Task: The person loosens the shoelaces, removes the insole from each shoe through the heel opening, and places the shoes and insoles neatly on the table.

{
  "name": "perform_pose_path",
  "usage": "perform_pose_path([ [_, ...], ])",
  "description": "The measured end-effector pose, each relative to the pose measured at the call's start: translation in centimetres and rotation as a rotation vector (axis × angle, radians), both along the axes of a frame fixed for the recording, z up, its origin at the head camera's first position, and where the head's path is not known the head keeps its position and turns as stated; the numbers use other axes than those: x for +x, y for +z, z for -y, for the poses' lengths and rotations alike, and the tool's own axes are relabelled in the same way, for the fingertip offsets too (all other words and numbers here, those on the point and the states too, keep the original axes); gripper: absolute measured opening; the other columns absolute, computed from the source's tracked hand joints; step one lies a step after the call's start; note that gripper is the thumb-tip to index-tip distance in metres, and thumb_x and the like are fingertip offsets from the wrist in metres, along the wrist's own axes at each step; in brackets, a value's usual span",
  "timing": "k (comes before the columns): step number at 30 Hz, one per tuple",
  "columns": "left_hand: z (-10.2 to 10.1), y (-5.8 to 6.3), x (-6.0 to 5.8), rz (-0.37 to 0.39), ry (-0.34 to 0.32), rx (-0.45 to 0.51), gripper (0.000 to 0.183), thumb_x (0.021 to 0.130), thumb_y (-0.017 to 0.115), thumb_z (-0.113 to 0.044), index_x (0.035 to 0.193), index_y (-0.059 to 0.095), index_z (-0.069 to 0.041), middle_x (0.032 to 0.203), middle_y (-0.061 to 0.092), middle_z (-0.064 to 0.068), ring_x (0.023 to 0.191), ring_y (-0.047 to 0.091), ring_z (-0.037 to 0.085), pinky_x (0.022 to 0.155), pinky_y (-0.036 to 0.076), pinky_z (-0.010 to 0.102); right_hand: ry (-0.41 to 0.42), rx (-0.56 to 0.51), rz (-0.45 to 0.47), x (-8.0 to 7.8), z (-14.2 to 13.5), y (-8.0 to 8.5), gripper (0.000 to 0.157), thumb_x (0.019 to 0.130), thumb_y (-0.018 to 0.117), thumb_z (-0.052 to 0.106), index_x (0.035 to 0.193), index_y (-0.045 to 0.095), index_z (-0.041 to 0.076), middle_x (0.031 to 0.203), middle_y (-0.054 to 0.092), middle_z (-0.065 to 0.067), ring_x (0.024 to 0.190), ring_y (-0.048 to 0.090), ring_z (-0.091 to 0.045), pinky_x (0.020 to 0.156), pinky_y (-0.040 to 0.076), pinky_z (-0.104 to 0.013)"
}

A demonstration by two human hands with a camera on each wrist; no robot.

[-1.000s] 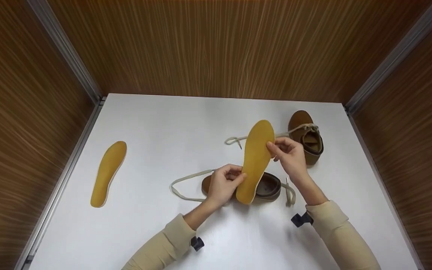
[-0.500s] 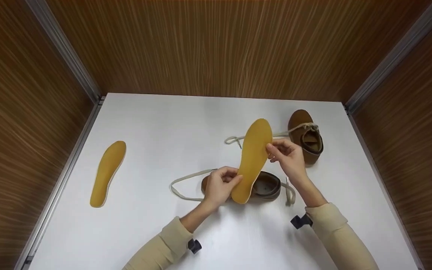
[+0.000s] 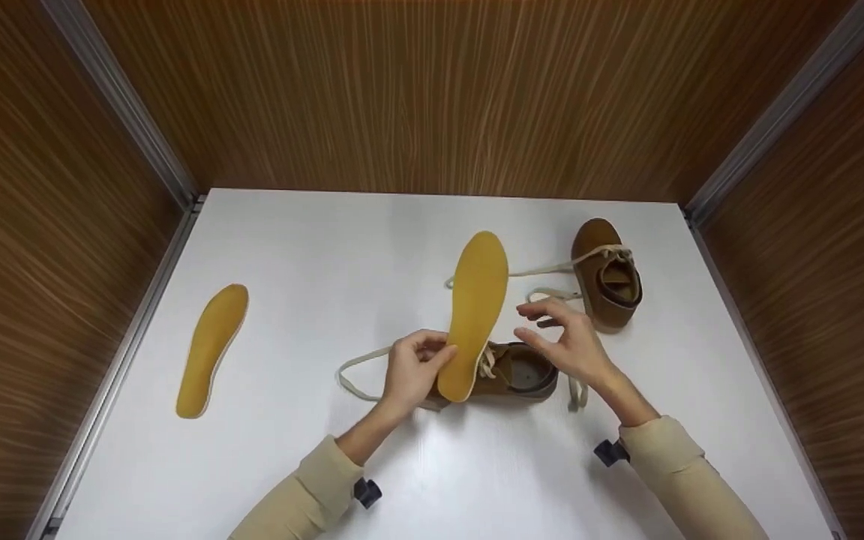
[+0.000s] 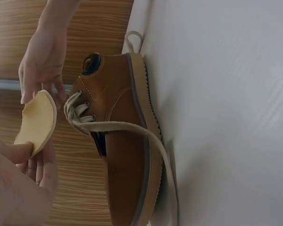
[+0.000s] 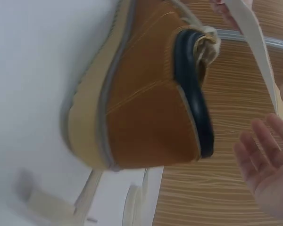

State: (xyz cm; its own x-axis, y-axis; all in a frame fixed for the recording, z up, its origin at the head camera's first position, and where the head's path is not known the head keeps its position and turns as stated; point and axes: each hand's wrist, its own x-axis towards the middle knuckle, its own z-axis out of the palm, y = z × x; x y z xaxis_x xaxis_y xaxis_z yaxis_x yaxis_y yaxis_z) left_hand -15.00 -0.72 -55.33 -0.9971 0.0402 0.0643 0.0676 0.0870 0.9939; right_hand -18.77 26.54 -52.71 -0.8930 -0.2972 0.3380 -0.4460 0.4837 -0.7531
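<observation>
A yellow insole (image 3: 478, 300) is pinched near its heel end by my left hand (image 3: 411, 375), thumb on top. It is held over the front of a brown lace-up shoe (image 3: 507, 381) that lies with its toe to the left. The left wrist view shows this shoe (image 4: 125, 122) upright on its ridged sole, below the insole (image 4: 40, 120). My right hand (image 3: 571, 341) hovers by the shoe's heel, fingers spread and holding nothing, apart from the insole in the head view. The shoe's toe is partly hidden behind my left hand.
A second insole (image 3: 212, 351) lies on the white table (image 3: 297, 262) at the left. Another brown shoe (image 3: 606, 277) stands at the back right, its pale laces (image 3: 544, 270) trailing left. Wood-grain panels (image 3: 432, 97) wall in the back and both sides.
My right hand has let go of the insole, its fingers now spread. My left hand has carried the insole to the left, uncovering more of the near shoe's laces and opening.
</observation>
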Motion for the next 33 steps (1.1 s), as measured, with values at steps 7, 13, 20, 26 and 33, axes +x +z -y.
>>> perform_pose_path([
  [7,1.9,-0.1,-0.1,0.010,0.033,-0.040,0.019,0.092,0.080,-0.009,0.108,0.077,0.002,0.102,0.078,0.019,0.079,0.071,0.009,0.071,0.057,0.015,0.093,0.258,-0.074,0.9,-0.7,-0.8,0.052,0.088,0.086,0.028,0.135,0.070,0.014,0.134,0.070,-0.004,0.127,0.066,-0.028,0.102,0.056,-0.050],
  [13,3.8,-0.6,-0.3,0.006,0.074,-0.059,0.020,0.092,0.081,-0.008,0.108,0.077,0.003,0.102,0.078,0.021,0.078,0.072,0.013,0.069,0.055,0.015,0.117,0.377,-0.086,1.5,-0.9,-1.7,0.066,0.087,0.086,0.041,0.143,0.065,0.015,0.142,0.066,-0.006,0.135,0.061,-0.030,0.108,0.053,-0.051],
  [20,6.4,-1.3,-0.4,0.053,0.150,-0.087,0.018,0.091,0.081,-0.005,0.106,0.077,0.004,0.099,0.078,0.020,0.074,0.071,0.007,0.060,0.056,0.016,0.147,0.469,-0.123,1.7,-0.9,-2.9,0.076,0.083,0.087,0.050,0.147,0.062,0.018,0.146,0.064,-0.008,0.135,0.062,-0.031,0.107,0.054,-0.052],
  [26,8.9,-2.0,-0.6,0.072,0.216,-0.129,0.018,0.091,0.081,-0.004,0.107,0.078,0.004,0.102,0.079,0.022,0.074,0.069,0.007,0.066,0.055,0.014,0.158,0.487,-0.092,2.0,-1.1,-3.8,0.078,0.084,0.085,0.053,0.148,0.060,0.017,0.148,0.062,-0.009,0.135,0.061,-0.031,0.107,0.055,-0.053],
  [33,12.1,-2.8,-0.5,0.092,0.274,-0.226,0.020,0.092,0.081,-0.008,0.109,0.078,0.001,0.105,0.079,0.019,0.080,0.069,0.012,0.068,0.055,0.013,0.171,0.489,-0.103,2.2,-1.2,-4.2,0.078,0.084,0.086,0.051,0.148,0.060,0.015,0.147,0.062,-0.011,0.134,0.062,-0.032,0.107,0.054,-0.053],
])
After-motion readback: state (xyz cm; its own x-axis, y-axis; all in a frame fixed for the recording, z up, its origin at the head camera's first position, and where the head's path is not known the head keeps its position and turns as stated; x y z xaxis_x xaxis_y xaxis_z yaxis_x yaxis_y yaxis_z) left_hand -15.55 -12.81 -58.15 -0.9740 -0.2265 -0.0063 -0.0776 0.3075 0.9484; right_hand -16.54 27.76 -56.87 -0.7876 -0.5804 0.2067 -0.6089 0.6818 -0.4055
